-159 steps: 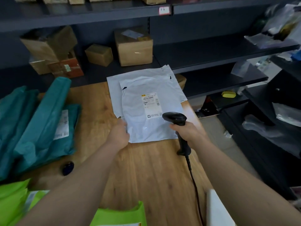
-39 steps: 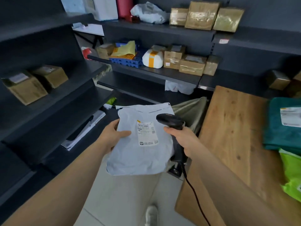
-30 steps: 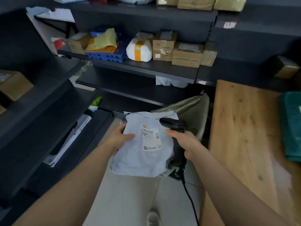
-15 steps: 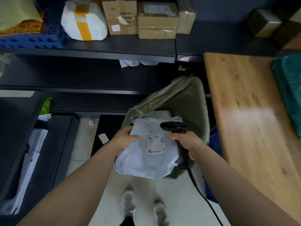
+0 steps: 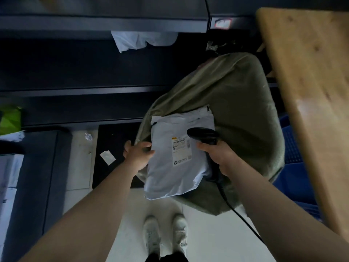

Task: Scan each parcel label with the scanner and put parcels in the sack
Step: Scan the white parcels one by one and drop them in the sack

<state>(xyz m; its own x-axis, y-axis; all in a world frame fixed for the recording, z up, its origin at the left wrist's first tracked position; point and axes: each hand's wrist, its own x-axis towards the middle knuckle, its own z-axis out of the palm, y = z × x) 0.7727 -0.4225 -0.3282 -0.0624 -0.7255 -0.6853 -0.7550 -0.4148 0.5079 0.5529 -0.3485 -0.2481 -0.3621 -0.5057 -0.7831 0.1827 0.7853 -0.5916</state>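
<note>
A pale grey plastic parcel (image 5: 175, 173) with a white label (image 5: 181, 151) hangs over the near edge of the olive-green sack (image 5: 236, 103) on the floor. My left hand (image 5: 138, 154) grips the parcel's left edge, thumb on top. My right hand (image 5: 220, 156) holds the black corded scanner (image 5: 203, 136) by its handle at the parcel's right side, its head just above the label. The sack's opening is hidden behind the parcel.
A wooden table (image 5: 309, 95) edge runs down the right. Dark metal shelves (image 5: 94, 25) stand ahead and to the left, with a white bag (image 5: 143, 39) hanging under one. A blue crate (image 5: 294, 167) sits under the table. My white shoes (image 5: 164, 237) stand on the pale floor.
I turned left from the table carrying the parcel and scanner. My view tipped downward, and both hands brought the parcel lower and closer over the green sack.
</note>
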